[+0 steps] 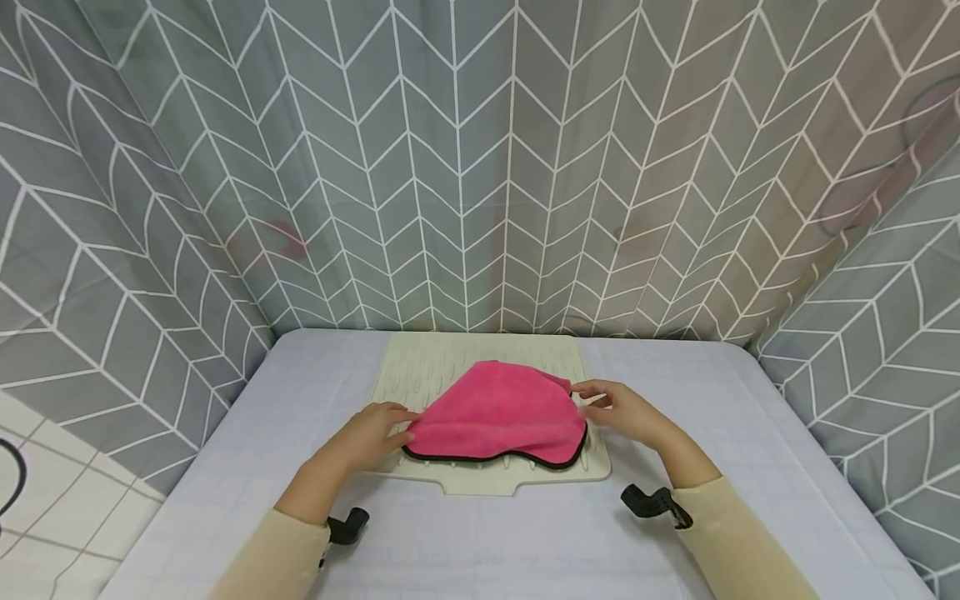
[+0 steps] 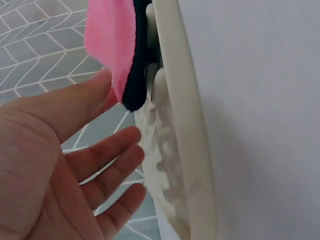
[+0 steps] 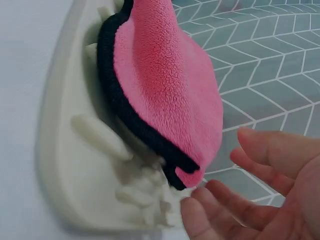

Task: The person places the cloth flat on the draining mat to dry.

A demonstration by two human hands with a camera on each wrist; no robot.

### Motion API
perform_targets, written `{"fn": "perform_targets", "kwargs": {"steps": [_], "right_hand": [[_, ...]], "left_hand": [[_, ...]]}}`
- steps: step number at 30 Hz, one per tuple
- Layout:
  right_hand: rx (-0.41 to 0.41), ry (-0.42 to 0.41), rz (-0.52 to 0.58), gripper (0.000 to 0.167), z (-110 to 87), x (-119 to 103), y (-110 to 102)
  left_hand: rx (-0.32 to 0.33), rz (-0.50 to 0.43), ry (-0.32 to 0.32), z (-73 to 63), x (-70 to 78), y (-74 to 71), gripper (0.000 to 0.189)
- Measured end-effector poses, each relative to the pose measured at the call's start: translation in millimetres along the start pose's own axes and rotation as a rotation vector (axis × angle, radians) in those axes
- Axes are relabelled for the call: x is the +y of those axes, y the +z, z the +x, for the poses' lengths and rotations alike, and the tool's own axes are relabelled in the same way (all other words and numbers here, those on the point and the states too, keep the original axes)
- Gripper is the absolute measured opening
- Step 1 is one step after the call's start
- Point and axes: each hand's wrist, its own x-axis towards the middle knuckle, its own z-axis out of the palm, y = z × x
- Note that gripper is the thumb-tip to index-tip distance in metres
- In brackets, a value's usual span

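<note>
A pink plush cloth with black edging [image 1: 495, 412] lies draped over a cream drying mat with raised ribs [image 1: 420, 354]. My left hand [image 1: 375, 435] is at the cloth's left corner. In the left wrist view the thumb tip meets the pink fabric [image 2: 112, 40], while the other fingers spread loosely below the black edge. My right hand [image 1: 618, 410] is beside the cloth's right end, fingers relaxed and gently bent. From the right wrist its fingertips [image 3: 192, 212] appear right by the cloth's black-edged corner [image 3: 182, 177], with nothing gripped.
A pale sheet covers the table [image 1: 525, 542] under the mat. Grey curtains with white chevron lines [image 1: 480, 167] close in the back and both sides. Black wrist mounts [image 1: 348, 527] stick out from both sleeves. White floor tiles [image 1: 60, 492] show at lower left.
</note>
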Motion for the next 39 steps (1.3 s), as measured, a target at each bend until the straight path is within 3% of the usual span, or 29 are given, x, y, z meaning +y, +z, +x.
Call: {"fn": "perform_targets", "kwargs": {"steps": [5,11,16,22,27,31,36,39], "right_hand": [[-0.122,-0.005,0.035,0.045,-12.8,3,0],[-0.206,-0.019,0.138,0.049,-16.8,6,4],[-0.194,-0.025,0.187,0.048,-18.0,6,7],[-0.125,-0.062,0.233,0.045,-15.1,7,17],[-0.059,-0.055,0.248,0.043,-12.4,8,25],[-0.014,-0.059,0.248,0.045,-10.8,7,26],[-0.013,-0.061,0.267,0.045,-8.9,7,26],[-0.016,-0.056,0.269,0.045,-9.5,6,25]], "left_hand": [[-0.009,-0.04,-0.009,-7.8,-4.8,-2.1,0.035],[-0.086,-0.184,-0.015,-5.6,-2.8,-2.6,0.036],[-0.093,-0.274,-0.036,-2.2,-3.7,-2.0,0.034],[-0.108,-0.533,0.014,-0.1,-5.8,0.2,0.03],[-0.154,-0.639,-0.042,1.4,-4.5,4.3,0.03],[-0.124,-0.665,-0.055,5.1,-3.9,7.9,0.03],[-0.002,-0.648,-0.019,14.7,-7.2,15.4,0.027],[0.061,-0.625,-0.045,18.6,-6.1,17.7,0.024]]}}
